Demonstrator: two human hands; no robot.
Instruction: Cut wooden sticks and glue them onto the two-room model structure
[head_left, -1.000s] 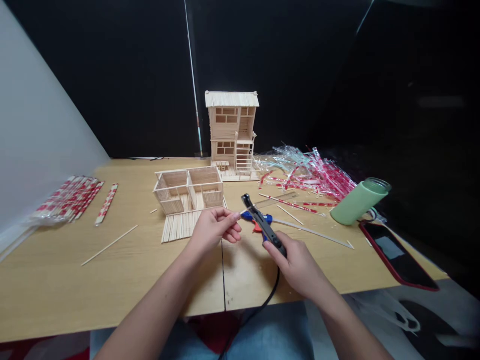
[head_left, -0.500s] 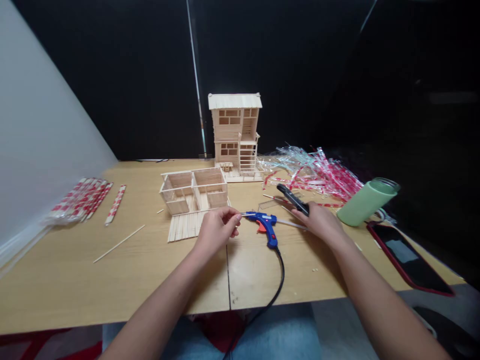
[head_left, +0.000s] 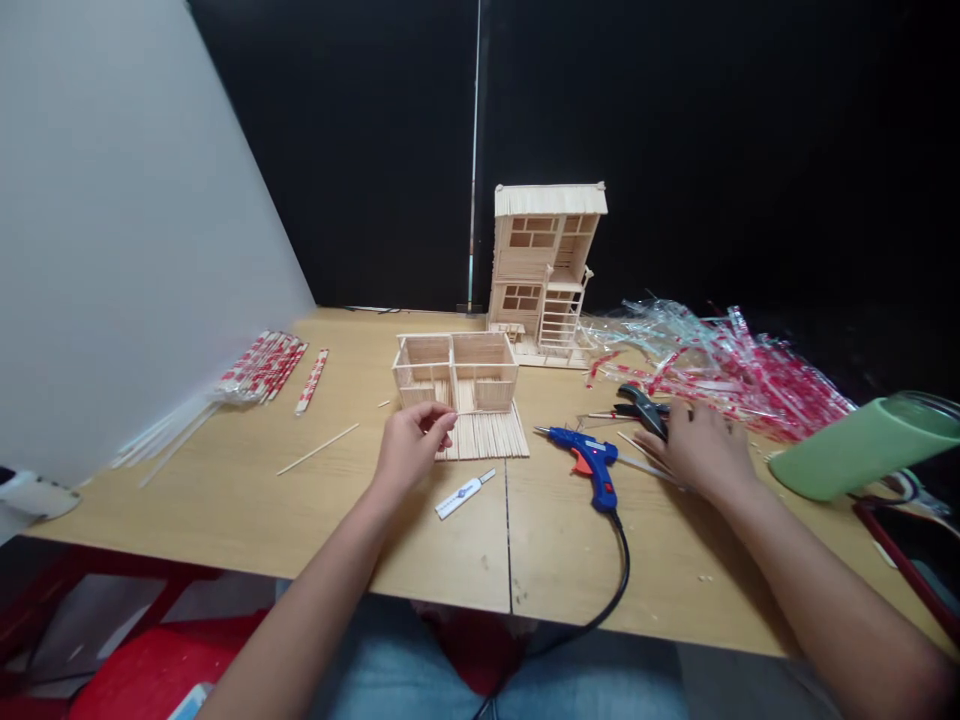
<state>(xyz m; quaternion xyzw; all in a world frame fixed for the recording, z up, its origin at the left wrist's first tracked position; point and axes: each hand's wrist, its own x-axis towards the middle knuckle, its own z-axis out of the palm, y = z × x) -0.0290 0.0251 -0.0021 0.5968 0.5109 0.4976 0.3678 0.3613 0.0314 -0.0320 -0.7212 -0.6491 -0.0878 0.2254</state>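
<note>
My left hand [head_left: 411, 440] is closed in a pinch at the front of a low, roofless two-room model [head_left: 484, 375] of thin wooden sticks; what the fingertips hold, if anything, is too small to make out. Below it on the table lies a small white and blue cutter knife [head_left: 466, 494]. My right hand [head_left: 705, 450] rests low over the table, fingers curled around one end of a black plier-like tool [head_left: 645, 410]. Between the hands, a blue glue gun [head_left: 589, 460] with a red trigger lies on its side, nozzle pointing left.
A two-storey stick house [head_left: 547, 270] stands behind. Crumpled red and clear wrappers [head_left: 750, 370] heap at the right, near a green bottle [head_left: 855, 450] and a phone [head_left: 915, 560]. Wrapped chopsticks [head_left: 262, 368] and a loose stick [head_left: 319, 450] lie left. The glue gun's cable [head_left: 622, 570] crosses the front edge.
The view has swung left. My right hand has lowered the black tool to the table. My left hand has moved left from the glue gun's nozzle, and the white knife is now visible.
</note>
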